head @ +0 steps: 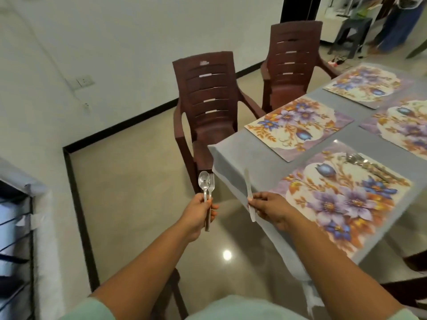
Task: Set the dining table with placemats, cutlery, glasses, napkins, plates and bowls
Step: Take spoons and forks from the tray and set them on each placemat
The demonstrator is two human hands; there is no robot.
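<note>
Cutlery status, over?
Left hand grips spoon and fork. Right hand pinches knife. Spare cutlery on nearest placemat. Nothing blocking.

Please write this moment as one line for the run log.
left hand: holds spoon and fork | right hand: holds knife | placemats: laid | spare cutlery: on near mat

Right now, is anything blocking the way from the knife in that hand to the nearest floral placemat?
Nothing visible does. The right hand pinches the white knife over the table's near corner; the nearest floral placemat lies just right of it, with only bare grey tablecloth between.
</note>
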